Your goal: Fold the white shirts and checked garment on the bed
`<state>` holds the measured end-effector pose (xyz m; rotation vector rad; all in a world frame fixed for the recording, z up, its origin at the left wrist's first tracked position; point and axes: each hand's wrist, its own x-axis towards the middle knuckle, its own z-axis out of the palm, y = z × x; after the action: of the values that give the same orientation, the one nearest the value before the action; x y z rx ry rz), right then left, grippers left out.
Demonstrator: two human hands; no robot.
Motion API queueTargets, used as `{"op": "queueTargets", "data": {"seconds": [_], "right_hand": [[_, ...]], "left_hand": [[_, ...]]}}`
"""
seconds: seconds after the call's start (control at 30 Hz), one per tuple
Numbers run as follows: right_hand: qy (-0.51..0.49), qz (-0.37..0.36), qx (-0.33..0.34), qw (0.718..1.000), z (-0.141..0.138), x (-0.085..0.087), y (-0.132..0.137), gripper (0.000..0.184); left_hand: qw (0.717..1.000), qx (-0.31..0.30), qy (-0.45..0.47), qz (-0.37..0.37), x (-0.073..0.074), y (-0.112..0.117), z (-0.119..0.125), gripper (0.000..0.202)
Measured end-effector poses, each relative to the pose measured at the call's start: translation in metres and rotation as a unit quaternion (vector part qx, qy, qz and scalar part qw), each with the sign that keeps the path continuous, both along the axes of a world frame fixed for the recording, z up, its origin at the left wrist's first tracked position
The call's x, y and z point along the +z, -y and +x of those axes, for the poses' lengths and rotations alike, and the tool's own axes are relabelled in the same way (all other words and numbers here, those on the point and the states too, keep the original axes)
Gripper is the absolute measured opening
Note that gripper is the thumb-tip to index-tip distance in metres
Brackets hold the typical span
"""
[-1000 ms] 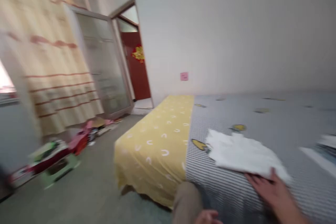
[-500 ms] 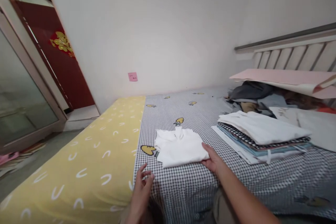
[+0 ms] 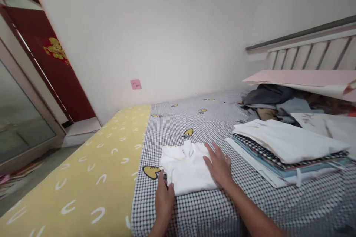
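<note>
A white collared shirt [image 3: 189, 174], folded into a rough rectangle, lies on the checked part of the bedsheet with its collar toward the wall. On its right side rests my right hand [image 3: 221, 166], palm down with the fingers spread. My left hand [image 3: 164, 198] is at the shirt's near left corner, thumb and forefinger apart, touching the edge; its other fingers are mostly hidden. To the right sits a stack of folded clothes [image 3: 286, 140], white on top, with black-and-white checked, blue and white layers beneath.
Behind the stack are a heap of dark clothes [image 3: 267, 96] and a pink sheet-like piece [image 3: 303, 77] lying over it. A slatted headboard [image 3: 314, 53] stands at the right. The bedsheet's yellow part [image 3: 83, 177] spreads to the left, and a red door [image 3: 44, 59] is beyond.
My right hand has let go of the shirt's right edge and now lies spread on top. My left hand has moved up to the left edge. The view has shifted slightly.
</note>
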<state>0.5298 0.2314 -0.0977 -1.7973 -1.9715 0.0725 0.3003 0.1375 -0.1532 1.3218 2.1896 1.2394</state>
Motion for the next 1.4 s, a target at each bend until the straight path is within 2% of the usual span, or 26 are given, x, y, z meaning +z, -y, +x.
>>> {"op": "queueTargets", "data": {"seconds": [0.1,0.17,0.23,0.3,0.4,0.47,0.53,0.63,0.73,0.8,0.9,1.03,1.2,1.4], "right_hand": [[0.061,-0.119,0.073,0.988,-0.015,-0.02,-0.003,0.05],[0.095,-0.12,0.11,0.982,-0.018,-0.035,-0.003,0.048],[0.098,-0.097,0.123,0.983,-0.017,-0.046,-0.003,0.048],[0.081,-0.093,0.127,0.984,-0.014,-0.051,-0.004,0.048],[0.06,-0.087,0.129,0.986,-0.011,-0.053,-0.004,0.048],[0.054,-0.08,0.129,0.987,-0.012,-0.053,-0.003,0.048],[0.055,-0.079,0.13,0.987,-0.012,-0.053,-0.002,0.047],[0.057,-0.088,0.129,0.986,-0.012,-0.051,-0.002,0.049],[0.054,-0.09,0.131,0.986,-0.011,-0.049,-0.002,0.05],[0.052,-0.092,0.139,0.985,-0.01,-0.049,-0.002,0.049],[0.046,-0.09,0.138,0.985,-0.009,-0.05,-0.002,0.05],[0.038,-0.05,0.098,0.993,-0.009,-0.052,0.0,0.058],[0.058,-0.095,0.155,0.982,-0.008,-0.05,-0.003,0.047],[0.05,-0.103,0.169,0.979,-0.008,-0.047,-0.009,0.047]], "left_hand": [[0.998,0.002,0.061,-0.026,0.007,0.001,0.0,0.064],[0.997,0.012,0.06,-0.049,0.016,0.003,-0.004,0.064],[0.996,0.036,0.007,-0.083,0.031,0.005,-0.008,0.064],[0.989,0.08,-0.084,-0.095,0.051,0.004,-0.006,0.059],[0.968,0.135,-0.208,-0.038,0.08,-0.007,0.012,0.049],[0.959,0.113,-0.258,0.007,0.086,-0.022,0.03,0.05],[0.958,0.048,-0.281,-0.017,0.077,-0.038,0.046,0.052],[0.948,-0.056,-0.285,-0.132,0.046,-0.056,0.057,0.057],[0.933,-0.082,-0.313,-0.159,0.015,-0.065,0.053,0.06],[0.931,-0.076,-0.325,-0.151,0.004,-0.067,0.048,0.059],[0.93,-0.074,-0.329,-0.144,0.0,-0.067,0.046,0.059],[0.932,-0.061,-0.334,-0.13,0.003,-0.065,0.049,0.059],[0.936,-0.056,-0.325,-0.123,0.007,-0.063,0.053,0.057],[0.938,-0.045,-0.322,-0.119,0.006,-0.062,0.053,0.056]]}}
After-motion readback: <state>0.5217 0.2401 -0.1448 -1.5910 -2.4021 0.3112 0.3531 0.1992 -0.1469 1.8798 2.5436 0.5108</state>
